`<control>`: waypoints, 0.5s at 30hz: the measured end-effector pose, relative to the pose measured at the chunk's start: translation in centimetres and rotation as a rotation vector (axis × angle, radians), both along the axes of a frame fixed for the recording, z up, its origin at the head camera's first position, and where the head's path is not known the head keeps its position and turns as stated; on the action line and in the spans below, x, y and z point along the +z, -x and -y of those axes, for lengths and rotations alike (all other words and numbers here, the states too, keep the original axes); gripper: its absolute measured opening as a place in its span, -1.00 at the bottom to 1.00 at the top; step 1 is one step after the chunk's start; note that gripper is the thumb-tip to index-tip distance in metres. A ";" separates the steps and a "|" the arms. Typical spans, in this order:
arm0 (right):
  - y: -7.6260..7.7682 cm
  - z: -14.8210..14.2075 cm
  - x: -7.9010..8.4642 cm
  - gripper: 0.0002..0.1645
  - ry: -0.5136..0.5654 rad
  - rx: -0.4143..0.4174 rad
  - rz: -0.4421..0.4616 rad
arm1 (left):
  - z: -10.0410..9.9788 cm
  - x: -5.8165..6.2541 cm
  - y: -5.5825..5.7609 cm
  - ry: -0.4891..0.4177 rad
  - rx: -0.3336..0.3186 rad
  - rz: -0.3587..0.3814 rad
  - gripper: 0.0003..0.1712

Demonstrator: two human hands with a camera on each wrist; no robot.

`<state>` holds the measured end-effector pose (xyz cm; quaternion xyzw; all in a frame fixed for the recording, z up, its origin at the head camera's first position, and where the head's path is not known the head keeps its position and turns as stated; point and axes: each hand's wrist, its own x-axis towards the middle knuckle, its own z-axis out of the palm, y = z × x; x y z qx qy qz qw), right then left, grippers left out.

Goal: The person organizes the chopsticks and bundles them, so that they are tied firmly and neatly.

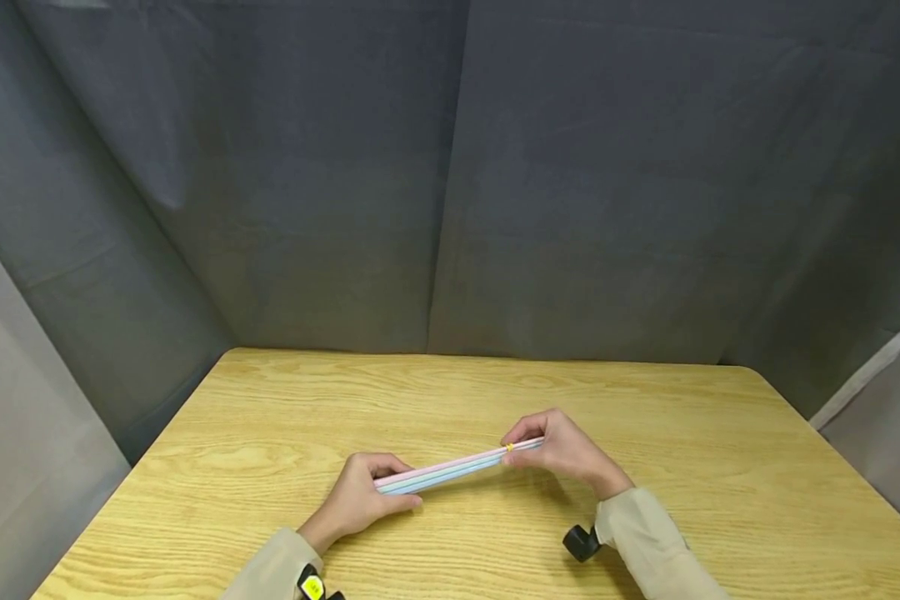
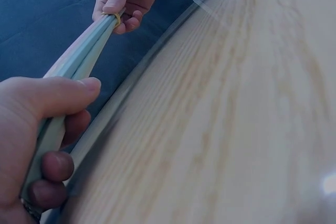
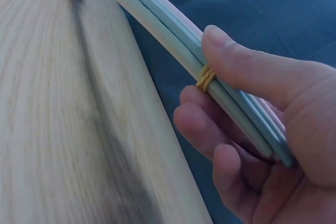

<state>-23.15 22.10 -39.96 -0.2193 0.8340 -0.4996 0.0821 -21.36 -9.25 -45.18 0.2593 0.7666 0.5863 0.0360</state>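
A bundle of pastel chopsticks (image 1: 450,472) in pink, pale green and blue is held level-ish above the table, its right end a little farther back. My left hand (image 1: 362,493) grips the left end, fingers curled round it in the left wrist view. Near the other end my right hand (image 1: 562,448) pinches the bundle between thumb and fingers. A yellow rubber band (image 3: 206,78) is wound round the sticks beside the right thumb. Below the band, the stick tips (image 3: 278,156) reach into the right palm. The left palm hides the opposite ends.
A wood-grain table (image 1: 330,400) lies under both hands. Dark grey curtains (image 1: 330,183) hang behind it and along the sides. Black wrist-worn devices (image 1: 581,543) sit at both sleeves.
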 end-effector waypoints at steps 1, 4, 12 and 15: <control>0.0 0.1 0.0 -0.74 -0.007 0.002 -0.004 | 0.0 0.0 0.0 0.001 -0.003 0.003 -0.68; 0.0 0.2 -0.1 -0.74 -0.026 0.008 -0.020 | 0.0 0.0 0.0 0.004 -0.009 0.009 -0.67; -0.1 0.4 -0.2 -0.79 -0.065 0.020 -0.072 | 0.1 -0.1 0.0 0.007 -0.023 0.017 -0.65; -0.1 0.5 -0.2 -0.80 -0.076 0.032 -0.117 | 0.1 0.0 0.0 0.001 -0.031 0.020 -0.65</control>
